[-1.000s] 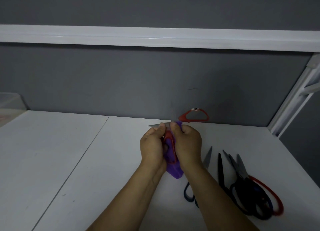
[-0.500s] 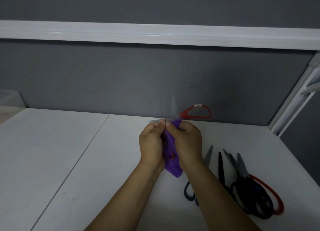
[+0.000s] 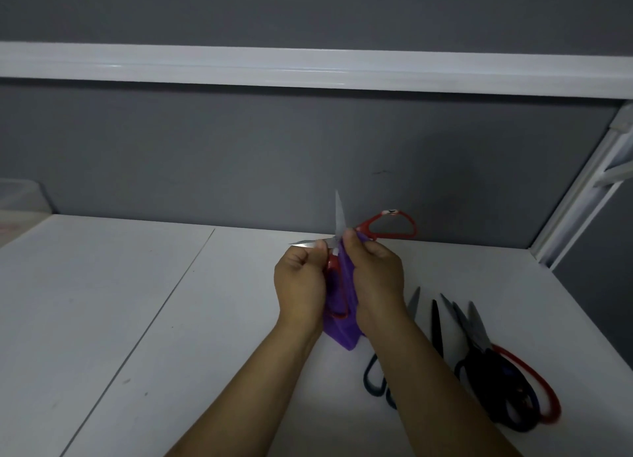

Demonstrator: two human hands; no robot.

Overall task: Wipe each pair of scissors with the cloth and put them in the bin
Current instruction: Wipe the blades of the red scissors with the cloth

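- Nearest me, right of my arms, spare scissors [image 3: 479, 371] lie heaped on the bench [image 3: 137, 302].
- A purple cloth [image 3: 342, 333] hangs between my hands.
- My left hand [image 3: 301, 285], fingers curled, pinches a blade of the open red scissors [image 3: 363, 227]. My right hand [image 3: 376, 278] pinches the cloth against them near the pivot.
- One blade points up, the other left.
- Far left, the translucent bin [image 3: 17, 196] stands well apart.

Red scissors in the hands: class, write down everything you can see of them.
The red scissors have grey metal blades and red, plastic-looking loop handles. They are spread wide open: one blade points up, the other left. One loop juts right past the right hand; the other hangs between the hands against the cloth. The left hand pinches the left blade.
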